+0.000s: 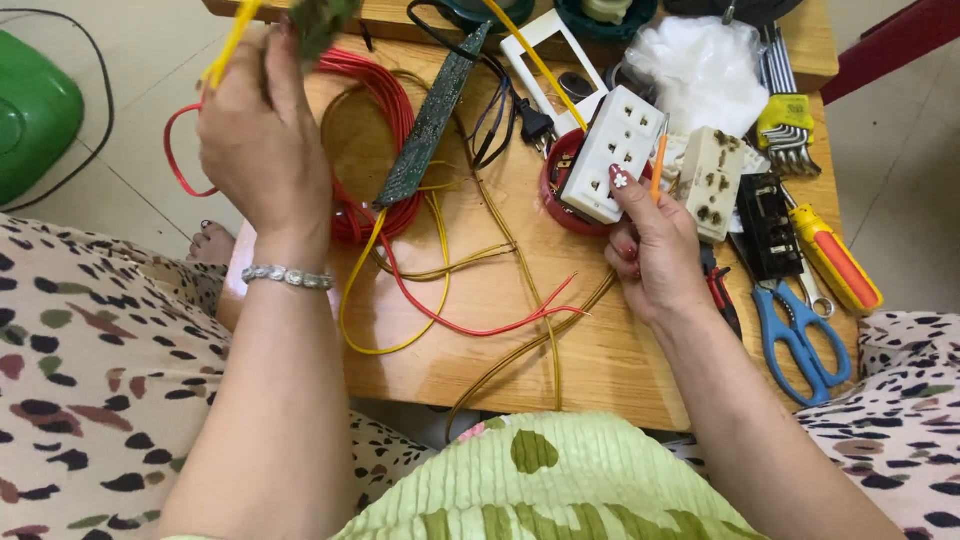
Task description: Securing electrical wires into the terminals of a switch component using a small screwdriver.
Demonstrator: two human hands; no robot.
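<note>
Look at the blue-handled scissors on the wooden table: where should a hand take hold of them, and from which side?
Probably by the blue loop handles, coming from the table's near edge. The scissors lie flat with handles toward the person and blades pointing away under the black block. The loops are clear, beside the right hand, which holds a white socket block.

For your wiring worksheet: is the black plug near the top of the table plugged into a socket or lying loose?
Lying loose: the black plug rests on the wooden table, prongs bare, beside the white socket block.
</note>
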